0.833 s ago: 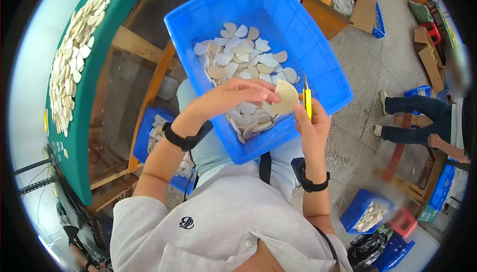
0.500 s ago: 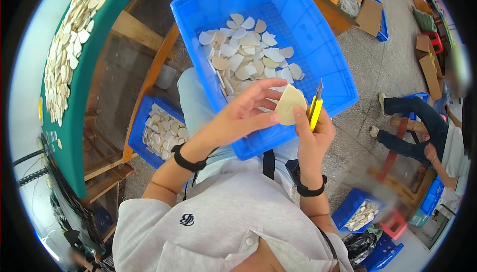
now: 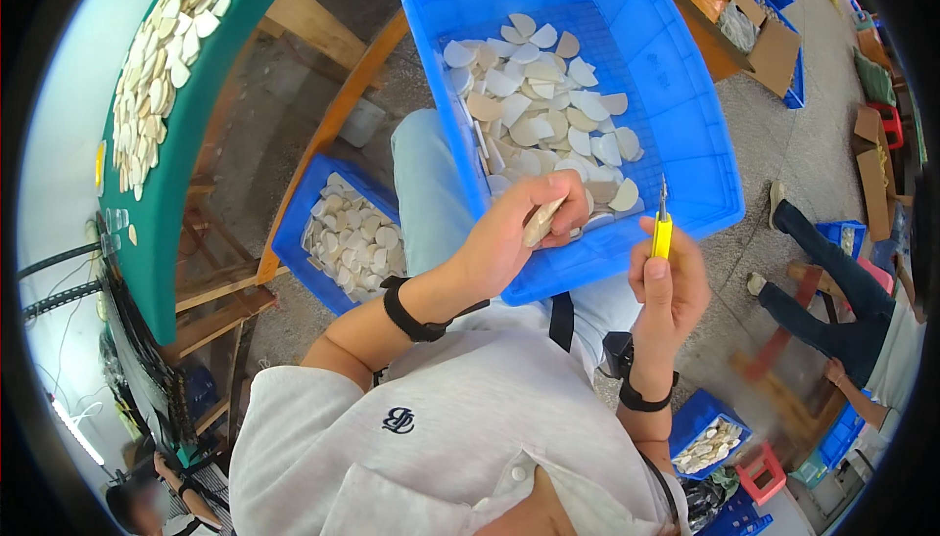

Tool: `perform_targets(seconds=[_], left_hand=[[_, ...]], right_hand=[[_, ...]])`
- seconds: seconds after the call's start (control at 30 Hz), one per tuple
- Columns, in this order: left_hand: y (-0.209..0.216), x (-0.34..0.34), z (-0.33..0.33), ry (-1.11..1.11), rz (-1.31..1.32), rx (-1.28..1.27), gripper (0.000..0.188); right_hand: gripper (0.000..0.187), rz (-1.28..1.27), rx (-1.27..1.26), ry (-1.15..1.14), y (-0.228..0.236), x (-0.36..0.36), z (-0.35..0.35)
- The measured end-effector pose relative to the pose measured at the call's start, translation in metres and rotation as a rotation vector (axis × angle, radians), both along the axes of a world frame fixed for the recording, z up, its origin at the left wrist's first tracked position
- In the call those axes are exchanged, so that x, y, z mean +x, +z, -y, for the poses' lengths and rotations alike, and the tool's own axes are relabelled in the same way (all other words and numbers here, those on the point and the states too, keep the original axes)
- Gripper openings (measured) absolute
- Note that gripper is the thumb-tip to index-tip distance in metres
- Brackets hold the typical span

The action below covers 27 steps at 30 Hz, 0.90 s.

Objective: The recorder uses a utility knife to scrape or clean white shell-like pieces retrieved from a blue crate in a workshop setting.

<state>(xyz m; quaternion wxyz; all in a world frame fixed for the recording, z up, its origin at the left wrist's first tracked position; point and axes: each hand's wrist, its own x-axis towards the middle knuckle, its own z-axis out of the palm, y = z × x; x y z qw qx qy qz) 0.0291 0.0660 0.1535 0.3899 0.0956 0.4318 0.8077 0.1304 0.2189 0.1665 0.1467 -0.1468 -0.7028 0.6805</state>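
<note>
My left hand [image 3: 534, 218] is closed around a flat cream-coloured piece [image 3: 540, 224], turned nearly edge-on, above the near rim of a large blue bin [image 3: 676, 95]. A yellow utility knife [image 3: 663, 236] is gripped in my right hand [image 3: 674, 286], its blade pointing up and away from me. The knife and the piece are apart. Inside the bin lies a heap of white and beige half-round pieces [image 3: 539, 86]. The bin rests by my legs, partly over my lap.
A smaller blue bin [image 3: 294, 233] of similar pieces stands at my left. Beyond it, more pieces cover a green tabletop [image 3: 162, 233]. At right are an open cardboard box [image 3: 778, 56], another person's legs [image 3: 818, 242], a blue bin [image 3: 690, 414] and a red stool [image 3: 762, 472].
The piece has turned from face-on to nearly edge-on in my left hand. My right hand has let go of the piece and moved away right with the knife. The whole view has shifted.
</note>
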Motion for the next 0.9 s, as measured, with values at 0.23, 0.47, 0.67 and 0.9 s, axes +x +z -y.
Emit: perform_targets(seconds=[0.23,0.47,0.67,0.9], left_hand=[[0.004,0.006,0.003,0.052,-0.063,-0.051,0.039],[0.017,0.010,0.007,0.074,-0.342,-0.298,0.023],[0.011,0.011,0.005,0.107,-0.444,-0.327,0.024],[0.008,0.011,0.004,0.121,-0.423,-0.336,0.028]], right_hand=[[0.030,-0.075,0.542,0.063,0.014,-0.006,0.005],[0.039,-0.055,0.779,0.173,0.017,-0.007,0.002],[0.037,-0.066,0.818,0.181,0.018,-0.011,0.002],[0.036,-0.042,0.917,0.203,0.021,-0.013,0.002]])
